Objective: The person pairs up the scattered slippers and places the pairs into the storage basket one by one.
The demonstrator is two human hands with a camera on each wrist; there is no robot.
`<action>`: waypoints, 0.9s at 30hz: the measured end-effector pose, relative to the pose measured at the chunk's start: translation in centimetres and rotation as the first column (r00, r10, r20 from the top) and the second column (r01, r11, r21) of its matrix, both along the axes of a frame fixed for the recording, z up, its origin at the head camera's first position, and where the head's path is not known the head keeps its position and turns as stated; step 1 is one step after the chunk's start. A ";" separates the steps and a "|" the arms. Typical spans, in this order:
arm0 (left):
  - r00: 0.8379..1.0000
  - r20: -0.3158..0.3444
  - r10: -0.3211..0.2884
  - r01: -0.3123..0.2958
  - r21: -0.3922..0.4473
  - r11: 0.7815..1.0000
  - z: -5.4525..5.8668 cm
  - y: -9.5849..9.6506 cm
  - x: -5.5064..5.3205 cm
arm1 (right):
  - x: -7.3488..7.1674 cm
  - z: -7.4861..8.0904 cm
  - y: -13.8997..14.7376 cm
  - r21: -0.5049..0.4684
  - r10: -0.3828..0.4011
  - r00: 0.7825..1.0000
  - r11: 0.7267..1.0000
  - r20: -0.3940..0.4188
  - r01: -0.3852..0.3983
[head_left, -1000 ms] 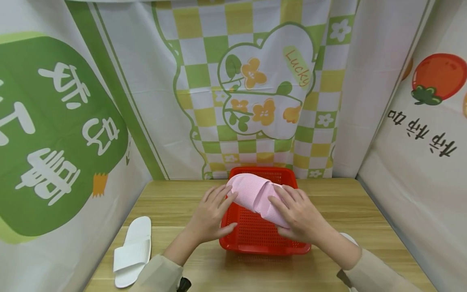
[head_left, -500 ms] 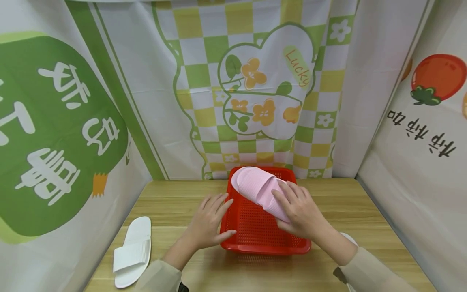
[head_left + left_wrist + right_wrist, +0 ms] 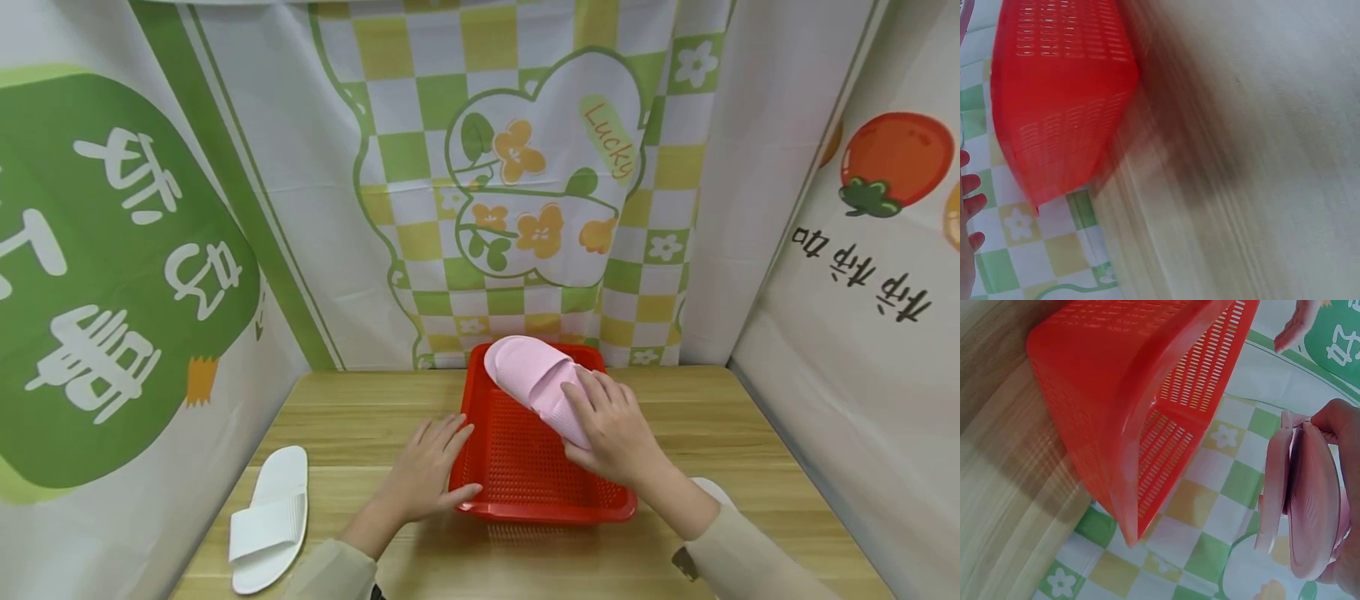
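Observation:
My right hand (image 3: 617, 435) grips a pair of pink slippers (image 3: 527, 371) by one end, fingers over the ribbed strap and thumb below. The slippers slant over the back of a red plastic basket (image 3: 551, 512). Edge-on in the right wrist view, two pink soles (image 3: 1313, 506) lie against each other within that hand. At the basket's left rim is my left hand (image 3: 423, 477), its fingers spread and holding nothing. Only its fingertips (image 3: 971, 182) show in the left wrist view, at the left edge.
A white slipper (image 3: 268, 521) lies on the wooden table (image 3: 360, 400) at the left. Another white thing (image 3: 712, 490) is mostly hidden behind my right forearm. A checked cloth (image 3: 420, 150) hangs behind the basket, with printed cloth walls on both sides.
My left hand has come off the slippers and moved down to the basket's left rim. The right hand has carried the slippers slightly up and tilted them more steeply.

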State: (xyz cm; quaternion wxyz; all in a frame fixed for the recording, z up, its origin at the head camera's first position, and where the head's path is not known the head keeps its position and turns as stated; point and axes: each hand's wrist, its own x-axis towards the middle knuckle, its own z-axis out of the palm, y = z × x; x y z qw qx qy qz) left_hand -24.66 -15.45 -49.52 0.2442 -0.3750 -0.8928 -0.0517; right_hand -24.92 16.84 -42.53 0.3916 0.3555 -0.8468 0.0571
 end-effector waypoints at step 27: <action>0.992 0.124 -0.022 0.027 -0.039 0.999 -2.4 -0.9 -0.2 | -1.3 -2.1 -1.6 -0.103 -0.173 0.980 0.978 0.097 0.182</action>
